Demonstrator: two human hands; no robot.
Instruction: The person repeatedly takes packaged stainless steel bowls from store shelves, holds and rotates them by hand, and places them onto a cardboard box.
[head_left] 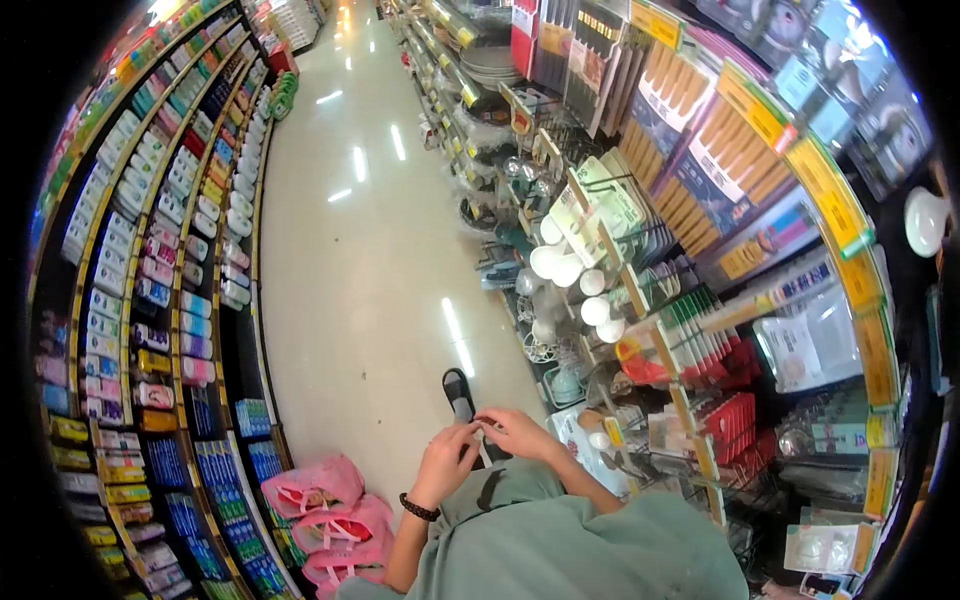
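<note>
My left hand (pixel 447 463), with a dark beaded bracelet (pixel 420 508) at its wrist, is held in front of my body. Its fingers are bent and closed, their tips meeting those of my right hand (pixel 519 436). The right hand's fingers are pinched together too. Something small and dark may sit between the fingertips, but it is too small to make out. Below the hands is my grey-green clothing (pixel 580 540), and just past them a dark sandal (pixel 458 396) shows on the floor.
A glossy aisle floor (pixel 350 250) runs ahead. Shelves of bottles (pixel 155 250) line the left side. Pink bags (pixel 335 520) stand low beside them. On the right, hooks hold packaged chopsticks (pixel 715 150), white ladles (pixel 560 265) and red-packed utensils (pixel 730 425), some jutting towards the aisle.
</note>
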